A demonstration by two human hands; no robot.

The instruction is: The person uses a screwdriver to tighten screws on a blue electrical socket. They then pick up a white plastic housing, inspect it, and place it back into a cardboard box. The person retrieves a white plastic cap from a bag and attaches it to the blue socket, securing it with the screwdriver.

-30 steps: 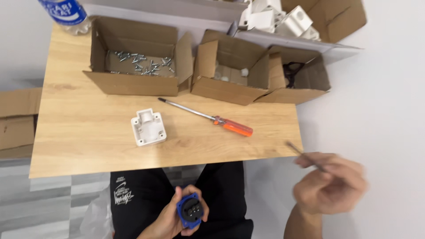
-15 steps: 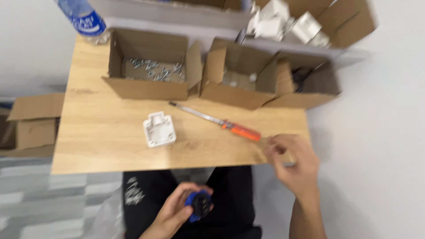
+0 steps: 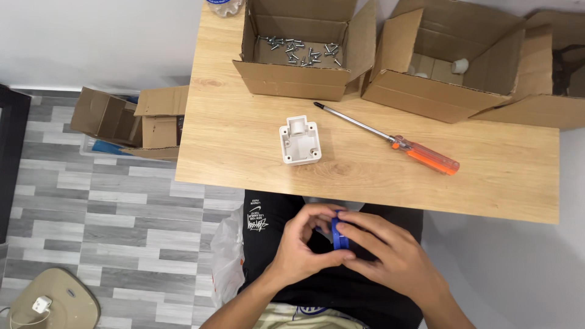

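My left hand point(image 3: 303, 242) and my right hand point(image 3: 390, 253) meet over my lap, below the table's near edge. Both grip a small blue round part point(image 3: 339, 233), mostly hidden by the fingers. On the wooden table point(image 3: 244, 152) lies a white square plastic housing point(image 3: 299, 141), open side up. To its right lies a screwdriver point(image 3: 396, 142) with an orange handle, pointing up-left. Neither hand touches them.
An open cardboard box point(image 3: 292, 79) holds several screws point(image 3: 298, 50). A second open box point(image 3: 426, 91) at the right holds white parts. More cardboard boxes point(image 3: 131, 122) sit on the grey floor at the left. A beige round object point(image 3: 52, 301) lies bottom left.
My right hand has come from the table's right edge down to my lap and joined my left hand on the blue part. The view has shifted left.
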